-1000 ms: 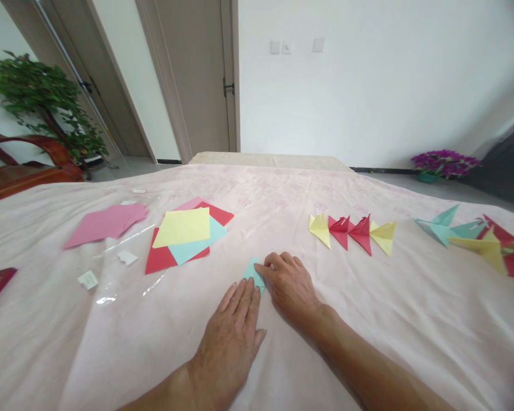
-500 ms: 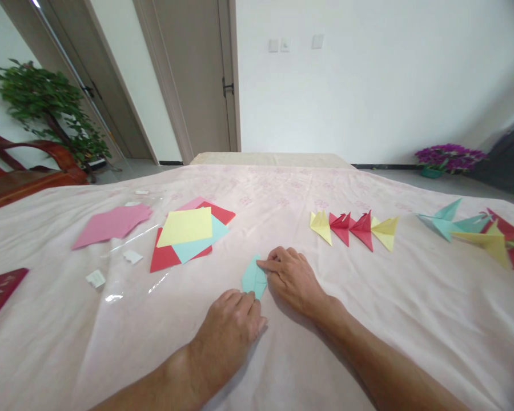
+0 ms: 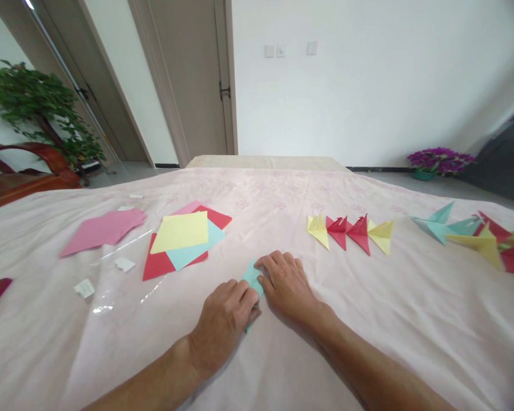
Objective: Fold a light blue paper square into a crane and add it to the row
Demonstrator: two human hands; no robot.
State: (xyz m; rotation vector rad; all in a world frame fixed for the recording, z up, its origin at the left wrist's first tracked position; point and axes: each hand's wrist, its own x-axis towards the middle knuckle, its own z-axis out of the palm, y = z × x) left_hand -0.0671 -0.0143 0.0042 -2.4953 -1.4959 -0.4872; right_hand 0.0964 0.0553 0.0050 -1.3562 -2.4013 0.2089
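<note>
A white wall and a brown door [image 3: 192, 80] stand beyond the table, which is spread with a pale pink cloth [image 3: 278, 225] that gives you a soft, slightly rumpled surface.

In front of you lies the turquoise paper [image 3: 251, 275], folded small, near the middle of the cloth. Your left hand [image 3: 225, 319] curls over its near part, fingers together and bent, apparently clamped on it with the thumb tucked low; a tip of turquoise shows beneath. Your right hand [image 3: 289, 285] rests at its far right edge, forefinger and thumb a little apart and touching it, the other fingers curled. You can't tell whether those two pinch the paper or only press it; either way, they probably steady the far end against the left hand's pull.

To the left, the mixed loose sheets [image 3: 182, 231] overlap in a fan, yellow uppermost, perhaps so that single ones lift easily. Further left sit the pink sheets [image 3: 105, 231], with clear plastic wrapping [image 3: 103, 309] and white scraps [image 3: 84, 288] around them. On the right, four folded pieces [image 3: 358, 234], yellow and red, stand in a row, and more folded shapes [image 3: 482, 242] cluster beyond, seemingly kept apart from the flat sheets and out of your arms' way.
</note>
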